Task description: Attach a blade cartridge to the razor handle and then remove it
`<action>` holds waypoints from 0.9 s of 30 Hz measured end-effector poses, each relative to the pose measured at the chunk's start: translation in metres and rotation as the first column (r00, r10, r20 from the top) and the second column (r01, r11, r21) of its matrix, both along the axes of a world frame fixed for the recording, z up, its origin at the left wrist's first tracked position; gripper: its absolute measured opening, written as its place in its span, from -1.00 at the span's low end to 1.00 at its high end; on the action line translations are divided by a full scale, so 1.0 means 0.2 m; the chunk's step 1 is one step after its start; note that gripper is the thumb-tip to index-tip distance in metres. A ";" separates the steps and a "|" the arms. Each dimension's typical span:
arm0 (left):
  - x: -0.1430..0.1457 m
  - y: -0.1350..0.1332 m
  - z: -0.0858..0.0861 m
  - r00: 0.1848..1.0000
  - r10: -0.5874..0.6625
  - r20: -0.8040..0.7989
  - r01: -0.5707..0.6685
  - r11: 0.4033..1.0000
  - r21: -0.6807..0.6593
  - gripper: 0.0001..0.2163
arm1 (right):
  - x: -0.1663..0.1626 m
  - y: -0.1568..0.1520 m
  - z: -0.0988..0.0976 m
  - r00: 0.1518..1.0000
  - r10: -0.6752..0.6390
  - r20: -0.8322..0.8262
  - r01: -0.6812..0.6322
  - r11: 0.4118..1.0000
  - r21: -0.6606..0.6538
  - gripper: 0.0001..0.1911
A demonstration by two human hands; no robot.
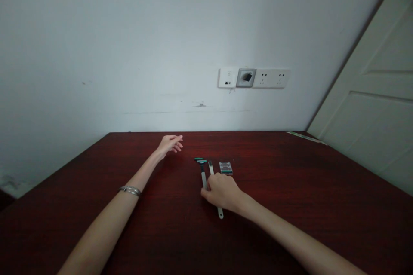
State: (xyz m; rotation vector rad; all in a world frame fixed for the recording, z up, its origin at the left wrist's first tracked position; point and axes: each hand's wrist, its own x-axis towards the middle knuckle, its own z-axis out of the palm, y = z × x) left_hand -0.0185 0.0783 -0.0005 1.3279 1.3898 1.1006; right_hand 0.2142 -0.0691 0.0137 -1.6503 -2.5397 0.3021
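My right hand is closed on the lower handle of a razor, thumb on one side and bent fingers on the other. The razor's green-edged head points toward the wall. Beneath the same hand runs a slim brush, like a toothbrush, its dark bristle end and the holed tip of its pale handle showing. A small dark green strip, perhaps a spare blade, lies against the razor head. Just beyond my knuckles sits a clear blade case. My left hand, fingers apart and holding nothing, is farther back on the left.
Everything lies on a dark red wooden table. Behind it rises a white wall with a row of sockets and a small black plug. A pale panelled door borders the right side. A printed strip lies along the back right edge.
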 end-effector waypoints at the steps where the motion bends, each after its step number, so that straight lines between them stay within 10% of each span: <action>1: -0.01 0.00 -0.01 1.000 -0.006 0.003 0.006 1.000 -0.002 -0.65 | -0.01 0.00 -0.01 1.000 -0.002 0.008 0.002 1.000 -0.002 -0.69; 27: -0.08 0.02 -0.07 0.997 -0.076 -0.031 0.075 0.997 -0.011 -0.58 | -0.15 -0.04 0.02 0.987 0.058 0.153 -0.063 0.997 0.032 -0.62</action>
